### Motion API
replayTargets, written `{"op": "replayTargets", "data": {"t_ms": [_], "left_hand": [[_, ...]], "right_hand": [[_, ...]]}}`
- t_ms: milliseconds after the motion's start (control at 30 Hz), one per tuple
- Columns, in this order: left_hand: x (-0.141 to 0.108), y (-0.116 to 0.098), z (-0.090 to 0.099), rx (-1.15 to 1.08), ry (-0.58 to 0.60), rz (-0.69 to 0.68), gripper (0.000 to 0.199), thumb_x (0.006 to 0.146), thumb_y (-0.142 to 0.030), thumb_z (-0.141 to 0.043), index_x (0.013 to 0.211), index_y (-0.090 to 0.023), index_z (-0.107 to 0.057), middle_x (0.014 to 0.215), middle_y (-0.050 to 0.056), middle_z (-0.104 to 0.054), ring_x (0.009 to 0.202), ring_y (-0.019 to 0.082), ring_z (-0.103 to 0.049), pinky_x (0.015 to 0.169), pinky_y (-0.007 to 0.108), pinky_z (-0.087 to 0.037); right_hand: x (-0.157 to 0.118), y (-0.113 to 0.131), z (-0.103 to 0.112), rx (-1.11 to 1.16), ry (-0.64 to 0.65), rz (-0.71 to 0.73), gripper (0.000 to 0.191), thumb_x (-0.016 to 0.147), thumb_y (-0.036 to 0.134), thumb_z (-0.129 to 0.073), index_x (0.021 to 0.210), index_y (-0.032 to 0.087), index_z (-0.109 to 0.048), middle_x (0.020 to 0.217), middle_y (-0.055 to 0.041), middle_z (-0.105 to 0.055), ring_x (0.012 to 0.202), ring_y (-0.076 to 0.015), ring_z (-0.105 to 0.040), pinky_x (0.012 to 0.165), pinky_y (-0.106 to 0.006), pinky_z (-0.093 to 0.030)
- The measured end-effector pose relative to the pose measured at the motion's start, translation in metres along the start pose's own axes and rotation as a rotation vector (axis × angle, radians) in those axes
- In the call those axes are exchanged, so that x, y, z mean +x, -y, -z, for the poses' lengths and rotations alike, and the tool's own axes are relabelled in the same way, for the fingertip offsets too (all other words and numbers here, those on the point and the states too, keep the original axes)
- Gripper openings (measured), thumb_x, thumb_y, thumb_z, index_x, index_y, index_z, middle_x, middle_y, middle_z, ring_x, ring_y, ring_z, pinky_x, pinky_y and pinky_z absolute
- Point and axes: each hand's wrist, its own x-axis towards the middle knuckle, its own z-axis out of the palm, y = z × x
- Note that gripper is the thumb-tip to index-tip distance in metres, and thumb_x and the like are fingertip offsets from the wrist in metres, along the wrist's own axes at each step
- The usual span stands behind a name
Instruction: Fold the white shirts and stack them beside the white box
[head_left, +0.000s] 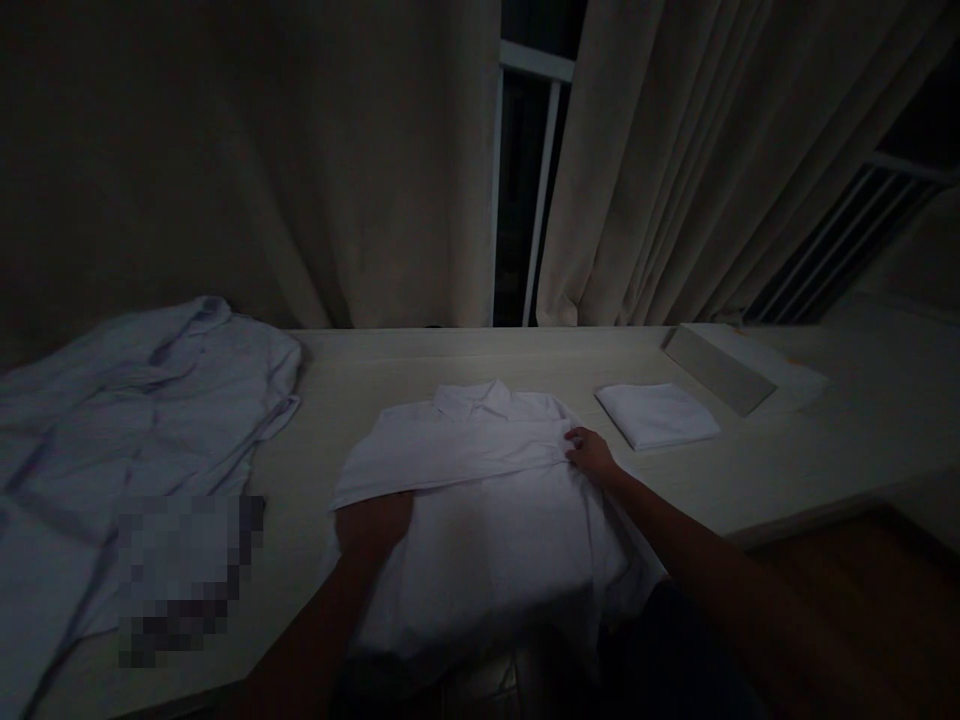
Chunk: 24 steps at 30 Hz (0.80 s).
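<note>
A white collared shirt point(465, 540) lies spread in front of me, collar at the far side, its lower part hanging over the near edge. One sleeve point(442, 455) runs crosswise over the chest below the collar. My right hand point(591, 455) is closed, pinching the sleeve's fabric at the shirt's right side. My left hand point(375, 525) is at the shirt's left side, partly beneath the sleeve; its fingers are hidden by the cloth. The picture is dim.
Another white shirt point(172, 400) lies rumpled on the left of the pale tabletop point(315, 440). A folded white cloth point(658, 414) is to the right, near a grey-and-white package point(724, 370). Beige curtains point(375, 160) hang behind. A pixelated patch covers part of the left.
</note>
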Motion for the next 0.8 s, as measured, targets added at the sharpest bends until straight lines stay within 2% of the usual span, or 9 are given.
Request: {"op": "replayTargets", "data": {"t_ms": [133,233,333,433,500,600,700,800], "left_hand": [[-0.005,-0.006,0.007,0.001,-0.015,-0.009,0.05,0.091,-0.038,-0.035,0.13,-0.015,-0.055,0.129,0.015,-0.061,0.127,0.031,-0.049,0.11,0.049,-0.032],[-0.025,-0.007,0.02,0.003,0.045,-0.071,0.047,0.092,-0.037,-0.033,0.119,-0.013,-0.062,0.12,0.016,-0.065,0.116,0.03,-0.057,0.103,0.046,-0.039],[-0.05,0.008,0.035,0.015,0.086,-0.24,0.042,0.093,-0.038,-0.032,0.106,-0.018,-0.067,0.11,0.011,-0.069,0.105,0.025,-0.061,0.098,0.041,-0.043],[-0.06,0.034,0.041,0.098,-0.05,-0.264,0.046,0.091,-0.042,-0.036,0.117,-0.014,-0.062,0.118,0.014,-0.065,0.112,0.028,-0.057,0.099,0.043,-0.042],[-0.058,0.051,0.036,0.142,-0.087,-0.235,0.053,0.091,-0.042,-0.036,0.131,-0.011,-0.053,0.133,0.016,-0.057,0.124,0.03,-0.05,0.103,0.045,-0.039],[-0.053,0.07,0.019,0.151,0.017,-0.257,0.052,0.093,-0.037,-0.03,0.136,-0.014,-0.05,0.144,0.011,-0.049,0.134,0.028,-0.043,0.108,0.047,-0.035],[-0.054,0.077,0.006,0.161,0.058,-0.238,0.053,0.094,-0.035,-0.027,0.137,-0.014,-0.049,0.147,0.011,-0.046,0.137,0.027,-0.039,0.109,0.048,-0.033],[-0.057,0.077,0.002,0.175,0.063,-0.236,0.054,0.093,-0.035,-0.026,0.138,-0.013,-0.048,0.148,0.012,-0.044,0.138,0.028,-0.038,0.11,0.049,-0.033]], "right_hand": [[-0.002,0.002,-0.001,-0.065,0.001,0.037,0.039,0.074,0.01,-0.064,0.112,0.016,-0.065,0.085,-0.0025,-0.07,0.073,-0.0141,-0.065,0.07,-0.022,-0.046],[-0.001,0.002,-0.001,-0.095,0.008,0.061,0.041,0.076,0.012,-0.064,0.116,0.016,-0.063,0.094,-0.0048,-0.07,0.08,-0.0146,-0.066,0.074,-0.022,-0.046],[0.002,0.0,-0.001,-0.109,0.017,0.087,0.044,0.075,0.011,-0.066,0.118,0.016,-0.063,0.1,-0.0059,-0.07,0.088,-0.0158,-0.066,0.079,-0.023,-0.046],[0.004,-0.001,-0.001,-0.114,0.025,0.09,0.045,0.074,0.01,-0.066,0.119,0.017,-0.063,0.099,-0.0049,-0.07,0.086,-0.0157,-0.066,0.08,-0.024,-0.047],[0.005,-0.001,0.001,-0.116,0.026,0.081,0.046,0.073,0.01,-0.067,0.119,0.016,-0.062,0.095,-0.0044,-0.071,0.084,-0.0157,-0.067,0.079,-0.024,-0.048],[0.005,0.001,0.006,-0.124,0.02,0.066,0.049,0.071,0.011,-0.07,0.119,0.014,-0.062,0.088,-0.0043,-0.071,0.081,-0.0165,-0.068,0.076,-0.024,-0.048],[0.005,0.002,0.012,-0.134,0.006,0.056,0.053,0.07,0.011,-0.072,0.121,0.015,-0.06,0.087,-0.0041,-0.071,0.082,-0.0172,-0.068,0.074,-0.024,-0.049],[0.005,-0.001,0.013,-0.147,0.001,0.056,0.057,0.069,0.01,-0.073,0.124,0.015,-0.057,0.09,-0.0044,-0.071,0.082,-0.0166,-0.068,0.071,-0.023,-0.049]]}}
